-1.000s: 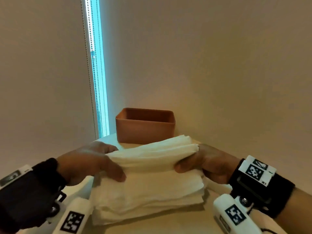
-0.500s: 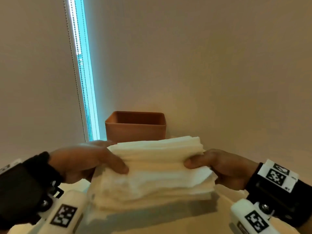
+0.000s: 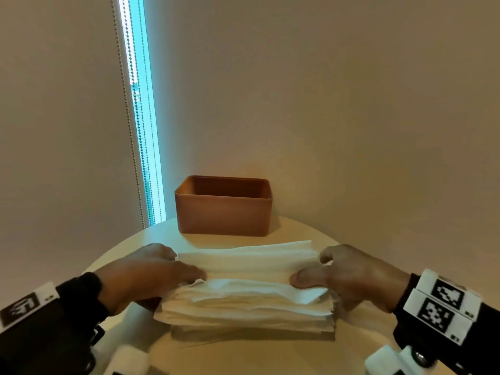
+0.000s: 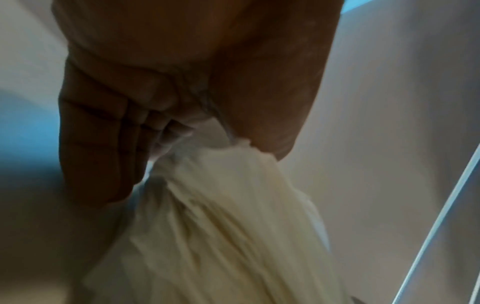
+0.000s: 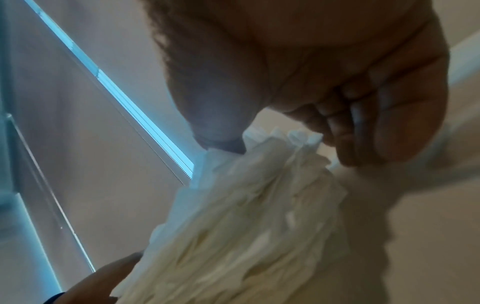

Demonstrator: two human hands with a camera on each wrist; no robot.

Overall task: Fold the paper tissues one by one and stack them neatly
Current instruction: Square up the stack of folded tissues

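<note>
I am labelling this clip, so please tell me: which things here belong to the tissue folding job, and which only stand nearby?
Part of the job:
- stack of tissues, on the table
- left hand, gripping its left end
- right hand, gripping its right end

Just nearby:
- brown box, behind the stack
- bead cord by the window strip

1. The tissues (image 3: pixel 249 293) are soft, matt white paper, thin and faintly crinkled, with ragged layered edges.
2. The box (image 3: pixel 223 212) looks like matt terracotta-brown plastic, smooth-walled, with rounded corners.
3. The tabletop (image 3: pixel 303 231) has a smooth, pale cream surface with a dull sheen.
4. The wall (image 3: pixel 324 104) is flat, matt beige.
5. The blind chain (image 3: pixel 127 117) is a string of small beads, metal or plastic I cannot tell.
6. The wrist straps (image 3: pixel 78 299) are dark matt cloth.
</note>
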